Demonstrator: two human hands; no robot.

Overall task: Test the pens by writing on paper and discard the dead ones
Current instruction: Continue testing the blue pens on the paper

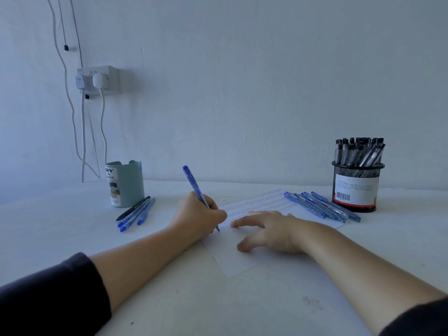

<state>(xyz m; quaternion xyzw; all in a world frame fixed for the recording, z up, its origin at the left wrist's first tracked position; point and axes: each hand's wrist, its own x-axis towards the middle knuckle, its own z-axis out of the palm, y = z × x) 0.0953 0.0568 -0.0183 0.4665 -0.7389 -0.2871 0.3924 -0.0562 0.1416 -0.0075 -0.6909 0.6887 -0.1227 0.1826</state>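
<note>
Dark sleeves (55, 294) frame the near tabletop (169, 299). Back right, a black mesh cup (356, 187) is packed with pens; back left, a teal cup (127, 184), its contents hidden. Left hand (198, 214) pinches a blue pen (194, 184), tip on the paper (232, 260) with rows of marks. Right hand (269, 230) presses it flat, fingers spread.

wall socket (104, 80); two plugs (100, 81); white cables (83, 132); white table (48, 229)
</note>
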